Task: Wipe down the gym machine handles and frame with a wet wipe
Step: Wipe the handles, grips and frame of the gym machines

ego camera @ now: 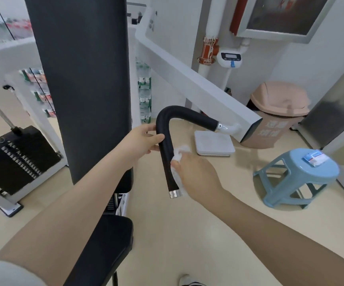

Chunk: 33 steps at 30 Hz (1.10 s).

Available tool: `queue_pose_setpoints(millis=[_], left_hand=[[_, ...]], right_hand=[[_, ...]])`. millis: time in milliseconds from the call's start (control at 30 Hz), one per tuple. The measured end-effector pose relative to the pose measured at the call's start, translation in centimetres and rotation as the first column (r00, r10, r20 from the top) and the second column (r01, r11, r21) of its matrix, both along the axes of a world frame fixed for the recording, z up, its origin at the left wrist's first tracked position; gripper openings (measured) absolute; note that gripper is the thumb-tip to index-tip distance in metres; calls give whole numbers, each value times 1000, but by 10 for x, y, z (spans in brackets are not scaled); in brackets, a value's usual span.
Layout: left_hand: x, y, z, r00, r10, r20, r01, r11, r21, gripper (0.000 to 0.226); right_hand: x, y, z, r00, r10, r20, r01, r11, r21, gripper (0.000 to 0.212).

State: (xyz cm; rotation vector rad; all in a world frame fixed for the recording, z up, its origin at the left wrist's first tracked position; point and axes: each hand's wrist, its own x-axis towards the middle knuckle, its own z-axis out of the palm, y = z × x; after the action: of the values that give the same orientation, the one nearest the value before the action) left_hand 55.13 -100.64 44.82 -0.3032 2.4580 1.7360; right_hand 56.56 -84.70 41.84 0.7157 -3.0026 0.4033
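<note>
A bent black handle (163, 129) with a chrome end cap sticks out from the white arm (187, 73) of the gym machine. My left hand (140, 139) grips the handle just below its bend, thumb across the front. My right hand (198, 176) holds a crumpled white wet wipe (179, 153) wrapped against the lower straight part of the handle, above the chrome cap. The tall black back pad (80, 79) stands to the left, and the black seat (105, 244) lies below it.
A weight stack (16, 159) sits at the left. On the floor lie a white scale (214, 145), a pink bin (278, 112) and a blue stool (294, 176) carrying a wipe packet (316, 158). Stacked bottle packs (145, 89) stand behind the pad.
</note>
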Motion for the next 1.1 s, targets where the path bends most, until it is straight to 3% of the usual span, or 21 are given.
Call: queue_pose_setpoints(millis=[33, 67, 133, 233, 333, 400, 567, 600, 700, 733, 767, 900, 967, 1033, 1100], left_hand=[[-1, 2, 1, 1000, 6, 13, -6, 1000, -14, 24], [-3, 2, 0, 999, 27, 27, -26, 999, -31, 23], [-1, 2, 1, 991, 118, 68, -117, 993, -10, 14], [9, -6, -4, 985, 173, 4, -173, 985, 24, 14], [21, -19, -8, 959, 282, -23, -282, 959, -17, 14], [28, -23, -10, 942, 336, -15, -336, 942, -18, 14], [39, -22, -13, 916, 402, -1, -402, 915, 16, 20], [40, -22, -13, 911, 413, 2, -413, 910, 21, 20], [41, -20, -14, 902, 431, -1, -431, 902, 18, 20], [42, -20, -13, 900, 437, -3, -437, 900, 15, 21], [42, -20, -12, 897, 442, -2, -442, 897, 17, 20], [43, -18, -4, 901, 433, -16, -433, 901, 22, 17], [42, -16, -2, 905, 424, -29, -424, 906, 4, 15], [41, -13, -1, 920, 391, -33, -392, 920, -10, 15], [39, -10, -2, 941, 337, -31, -338, 940, -33, 13]], right_hand=[[-5, 4, 2, 972, 33, -234, -26, 999, 33, 6], [-9, 5, 4, 911, 87, -404, -88, 996, 15, 13], [-25, 8, 4, 735, 334, -590, -393, 919, 31, 30], [-40, 13, 3, 461, 771, -439, -684, 624, 379, 33], [-44, 15, 2, 344, 928, -144, -778, 368, 509, 33], [-52, 13, 5, 276, 960, -54, -817, 264, 513, 29], [-70, 2, 22, 430, 899, -83, -778, 416, 471, 41], [-67, 2, 17, 411, 909, -72, -784, 392, 481, 44], [-56, 5, 1, 236, 967, -96, -837, 253, 486, 44], [-60, 4, 4, 217, 967, -134, -844, 255, 472, 41], [-68, 0, 9, 240, 953, -184, -840, 299, 454, 39], [-110, -14, 35, 487, 766, -419, -708, 628, 324, 39], [-117, -18, 35, 586, 654, -479, -627, 740, 244, 30], [-110, -24, 28, 595, 590, -546, -592, 781, 199, 8], [-100, -25, 21, 527, 630, -570, -632, 739, 233, 7]])
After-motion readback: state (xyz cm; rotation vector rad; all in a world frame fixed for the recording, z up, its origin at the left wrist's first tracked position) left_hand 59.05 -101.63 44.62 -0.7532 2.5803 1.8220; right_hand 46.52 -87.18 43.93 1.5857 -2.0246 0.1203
